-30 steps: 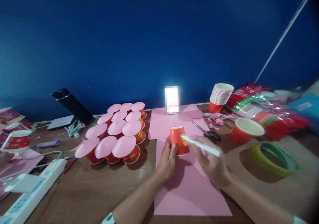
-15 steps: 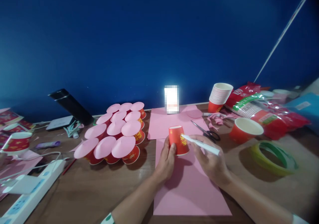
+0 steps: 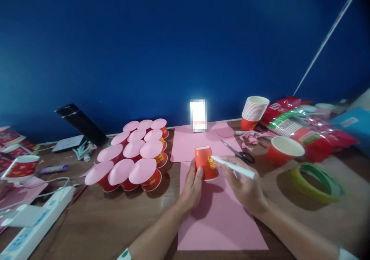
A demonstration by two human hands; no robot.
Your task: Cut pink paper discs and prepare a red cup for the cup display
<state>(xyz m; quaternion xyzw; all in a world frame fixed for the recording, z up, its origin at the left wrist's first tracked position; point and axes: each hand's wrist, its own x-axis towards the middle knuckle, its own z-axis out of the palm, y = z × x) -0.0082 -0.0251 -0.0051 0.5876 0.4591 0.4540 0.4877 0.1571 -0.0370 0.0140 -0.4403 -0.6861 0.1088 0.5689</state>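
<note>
Red paper, tapered into a small cup with gold lettering (image 3: 204,165), rests narrow end up in my left hand (image 3: 192,188), my thumb and fingers closed around its side. Through the head camera I see it over a long pale-pink paper sheet (image 3: 222,229) on the brown bench (image 3: 156,221). My right hand (image 3: 245,188) grips a slim white pen (image 3: 238,169), its tip at the lettering; I cannot tell whether it touches.

To my left, a dozen upturned red paper cups capped with shallow pink paper cones (image 3: 142,171) stand in close rows. Past my right hand lie black-handled metal scissors (image 3: 237,153). Farther right, a tall stack of white-rimmed red paper cups (image 3: 256,113) stands beside a shiny red plastic bag (image 3: 306,130), while a single red paper cup (image 3: 277,154), mouth up, stands near a yellow-green ring-shaped roll (image 3: 315,196). A white power strip (image 3: 53,206) crosses the lower left.
</note>
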